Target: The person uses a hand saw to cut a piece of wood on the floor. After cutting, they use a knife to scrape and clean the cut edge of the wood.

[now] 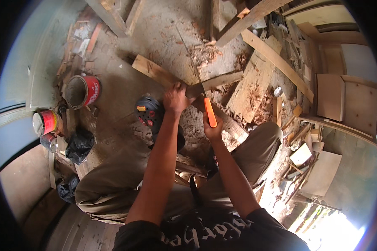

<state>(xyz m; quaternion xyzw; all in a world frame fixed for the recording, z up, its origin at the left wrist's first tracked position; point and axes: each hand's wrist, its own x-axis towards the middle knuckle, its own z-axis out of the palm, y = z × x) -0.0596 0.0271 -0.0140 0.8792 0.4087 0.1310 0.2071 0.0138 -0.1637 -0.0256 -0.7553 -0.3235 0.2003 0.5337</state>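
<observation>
My right hand [213, 127] is wrapped round the orange handle [210, 112] of a handsaw. Its thin blade [191, 59] points away from me and lies across a short piece of wood [222, 80]. That piece rests crosswise over a longer plank [154, 71], which slants from far left to near right. Close to the cut line, my left hand [176, 98] grips the left end of the short piece, with fingers curled over it. Where the blade meets the wood, the depth of any cut cannot be made out. A dark clog [148, 109] on my foot is beside the plank.
Two red paint cans [93, 91] [50, 121] and a black plastic bag [80, 145] stand at the left. Wooden trestle legs [249, 21] rise at the far side. A wide board [255, 81] and wood scraps [301, 154] lie at the right.
</observation>
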